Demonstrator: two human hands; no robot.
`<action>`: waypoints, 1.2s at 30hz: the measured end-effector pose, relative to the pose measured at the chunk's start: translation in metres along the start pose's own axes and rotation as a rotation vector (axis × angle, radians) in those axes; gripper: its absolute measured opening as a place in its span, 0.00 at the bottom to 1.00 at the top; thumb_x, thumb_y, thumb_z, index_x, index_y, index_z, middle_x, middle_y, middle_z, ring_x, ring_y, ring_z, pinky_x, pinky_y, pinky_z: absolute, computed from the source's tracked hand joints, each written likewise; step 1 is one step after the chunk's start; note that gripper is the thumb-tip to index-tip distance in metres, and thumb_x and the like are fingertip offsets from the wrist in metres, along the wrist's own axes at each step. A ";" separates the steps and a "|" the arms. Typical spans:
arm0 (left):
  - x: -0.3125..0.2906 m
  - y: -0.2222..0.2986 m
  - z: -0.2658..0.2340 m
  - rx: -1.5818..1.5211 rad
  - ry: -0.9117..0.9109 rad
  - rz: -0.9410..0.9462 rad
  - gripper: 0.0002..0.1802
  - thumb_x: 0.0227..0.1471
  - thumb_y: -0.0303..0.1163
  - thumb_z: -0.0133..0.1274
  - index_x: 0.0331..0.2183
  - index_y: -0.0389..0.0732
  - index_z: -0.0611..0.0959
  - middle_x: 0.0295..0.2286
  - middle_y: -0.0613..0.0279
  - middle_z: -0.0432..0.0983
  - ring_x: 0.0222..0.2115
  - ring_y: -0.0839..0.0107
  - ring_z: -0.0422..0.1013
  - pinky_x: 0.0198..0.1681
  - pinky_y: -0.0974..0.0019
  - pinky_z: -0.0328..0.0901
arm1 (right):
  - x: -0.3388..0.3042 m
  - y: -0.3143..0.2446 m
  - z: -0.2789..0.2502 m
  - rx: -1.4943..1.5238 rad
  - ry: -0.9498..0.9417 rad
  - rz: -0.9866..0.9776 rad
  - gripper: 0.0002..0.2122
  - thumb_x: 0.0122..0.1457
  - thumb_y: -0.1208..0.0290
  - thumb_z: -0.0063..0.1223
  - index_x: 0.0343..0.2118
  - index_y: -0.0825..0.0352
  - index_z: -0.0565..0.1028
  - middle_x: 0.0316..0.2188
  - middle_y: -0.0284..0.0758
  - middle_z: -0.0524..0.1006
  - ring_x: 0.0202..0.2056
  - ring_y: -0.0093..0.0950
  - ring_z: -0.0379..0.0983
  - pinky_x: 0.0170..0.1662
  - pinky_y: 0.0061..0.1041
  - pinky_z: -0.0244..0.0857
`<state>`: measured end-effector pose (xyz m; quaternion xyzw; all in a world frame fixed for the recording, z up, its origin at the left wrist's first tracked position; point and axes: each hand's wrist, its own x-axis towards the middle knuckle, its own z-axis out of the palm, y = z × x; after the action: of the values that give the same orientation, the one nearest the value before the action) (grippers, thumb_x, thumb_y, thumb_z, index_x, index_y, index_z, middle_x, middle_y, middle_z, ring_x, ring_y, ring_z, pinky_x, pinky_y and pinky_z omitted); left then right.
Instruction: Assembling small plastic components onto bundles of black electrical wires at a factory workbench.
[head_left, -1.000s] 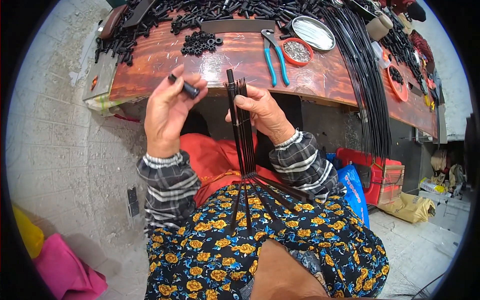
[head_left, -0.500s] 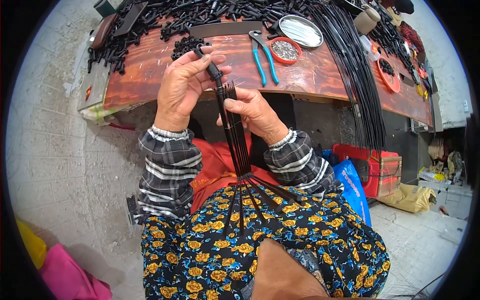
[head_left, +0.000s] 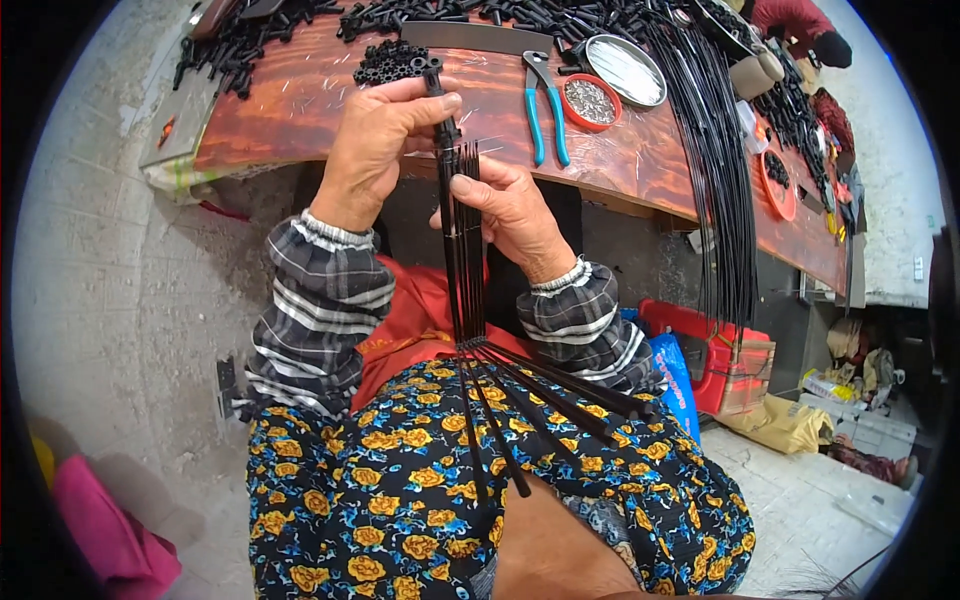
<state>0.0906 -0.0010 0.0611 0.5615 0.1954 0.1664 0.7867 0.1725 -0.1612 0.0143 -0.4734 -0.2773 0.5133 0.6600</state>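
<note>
Above my lap stands a black umbrella frame [head_left: 464,290], its thin ribs bunched upright. Lower down, the ribs fan out from a joint towards the floral apron [head_left: 400,420]. My left hand [head_left: 370,145] is closed round a black plastic tubular piece [head_left: 433,82] with a ringed end, at the top of the frame's shaft. Its thumb presses against the piece's side. Just below, my right hand [head_left: 512,215] pinches the bundled ribs between thumb and fingers. The fingertips behind the ribs are partly hidden.
Blue-handled pliers [head_left: 547,110], a red dish of small metal pieces [head_left: 592,103] and a round tray of white sticks [head_left: 627,72] lie on the wooden table [head_left: 290,120]. Long black rods [head_left: 715,170] hang over its edge at right. Black plastic pieces [head_left: 500,12] are heaped at the back.
My left hand has swung the black tubular piece from a leftward tilt to nearly upright, in line with the shaft. My right hand keeps its pinch on the ribs. The view has shifted slightly.
</note>
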 end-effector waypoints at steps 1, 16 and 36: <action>0.000 0.000 -0.001 0.023 -0.008 0.019 0.15 0.52 0.28 0.54 0.42 0.34 0.78 0.30 0.63 0.77 0.28 0.74 0.75 0.33 0.71 0.70 | 0.000 0.000 -0.001 -0.001 0.003 0.008 0.12 0.58 0.63 0.54 0.39 0.67 0.72 0.24 0.38 0.79 0.18 0.14 0.71 0.15 0.08 0.52; -0.002 -0.003 -0.008 -0.117 -0.244 0.072 0.18 0.54 0.29 0.51 0.46 0.33 0.75 0.34 0.54 0.77 0.36 0.66 0.76 0.40 0.63 0.72 | -0.005 -0.005 0.002 -0.004 -0.013 -0.010 0.13 0.58 0.63 0.53 0.38 0.69 0.73 0.24 0.39 0.79 0.14 0.11 0.65 0.14 0.08 0.50; -0.004 -0.003 -0.006 -0.005 -0.334 0.128 0.25 0.55 0.30 0.51 0.55 0.40 0.68 0.32 0.60 0.78 0.34 0.73 0.75 0.37 0.69 0.72 | -0.002 0.004 -0.006 0.021 -0.001 -0.033 0.13 0.58 0.61 0.53 0.38 0.67 0.73 0.23 0.37 0.79 0.16 0.12 0.68 0.15 0.08 0.50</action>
<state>0.0845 0.0008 0.0568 0.5907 0.0254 0.1210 0.7974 0.1750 -0.1645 0.0086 -0.4616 -0.2801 0.5052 0.6732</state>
